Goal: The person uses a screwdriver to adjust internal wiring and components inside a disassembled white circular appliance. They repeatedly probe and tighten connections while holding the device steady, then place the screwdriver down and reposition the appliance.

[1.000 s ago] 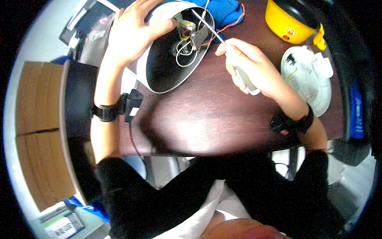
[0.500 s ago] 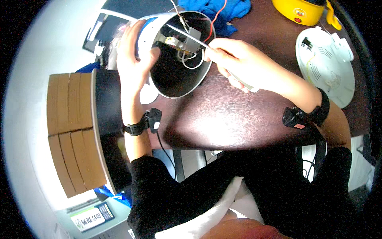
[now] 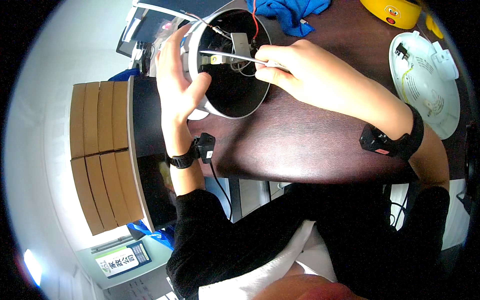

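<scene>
An opened white cylindrical appliance housing lies on its side with its dark inside facing me. My left hand holds its left rim, thumb at the edge and fingers around the outer wall. My right hand grips a screwdriver, its handle mostly hidden in the fingers. The metal shaft points left across the opening, its tip near a small yellowish part. Inside sit a grey box-shaped component and several thin wires. A red wire runs out of the top.
A round white vented cover lies at the right of the dark brown table. A blue cloth and a yellow container with a cartoon face are at the back. Stacked brown cardboard boxes stand at left.
The screwdriver has swung from a steep slant to nearly level, its tip now lower, inside the opening. My right hand has turned with it. The left hand still holds the housing.
</scene>
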The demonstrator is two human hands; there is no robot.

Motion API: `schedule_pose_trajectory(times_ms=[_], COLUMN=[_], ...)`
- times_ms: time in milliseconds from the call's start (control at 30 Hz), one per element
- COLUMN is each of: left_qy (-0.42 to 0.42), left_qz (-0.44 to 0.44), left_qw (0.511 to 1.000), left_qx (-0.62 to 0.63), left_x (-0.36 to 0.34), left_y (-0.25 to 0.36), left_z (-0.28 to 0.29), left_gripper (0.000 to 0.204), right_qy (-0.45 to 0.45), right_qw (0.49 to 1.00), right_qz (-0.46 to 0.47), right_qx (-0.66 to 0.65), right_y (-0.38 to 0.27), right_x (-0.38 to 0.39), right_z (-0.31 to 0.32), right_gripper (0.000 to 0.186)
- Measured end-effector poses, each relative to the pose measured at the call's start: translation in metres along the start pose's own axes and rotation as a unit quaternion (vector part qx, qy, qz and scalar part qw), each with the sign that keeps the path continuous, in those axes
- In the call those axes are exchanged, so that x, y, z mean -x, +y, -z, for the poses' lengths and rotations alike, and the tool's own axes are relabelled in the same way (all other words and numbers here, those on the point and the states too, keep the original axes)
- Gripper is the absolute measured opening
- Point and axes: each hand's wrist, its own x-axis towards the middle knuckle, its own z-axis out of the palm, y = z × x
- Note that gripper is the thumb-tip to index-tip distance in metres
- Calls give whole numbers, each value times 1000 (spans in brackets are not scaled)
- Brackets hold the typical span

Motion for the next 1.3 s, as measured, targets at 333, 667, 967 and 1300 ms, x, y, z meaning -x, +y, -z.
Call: schedule_pose_trajectory(times_ms=[333, 667, 967, 1300], left_qy=[28, 32, 34, 39], left_qz=[-57, -64, -67, -64], left_qw=[998, 997, 996, 996], left_qx=[29, 31, 47, 38], left_x=[3, 5, 6, 7], left_y=[-18, -20, -19, -18], left_z=[-7, -7, -8, -8], left_gripper=[75, 74, 75, 74], right_qy=[35, -2, -10, -55], right_qw=[999, 1000, 997, 986], right_qz=[8, -13, -49, -103], right_qx=[-7, -19, -63, -118], right_y=[7, 2, -1, -8], right_x=[8, 7, 8, 8], right_z=[-4, -2, -4, -2], right_gripper=[22, 26, 27, 26])
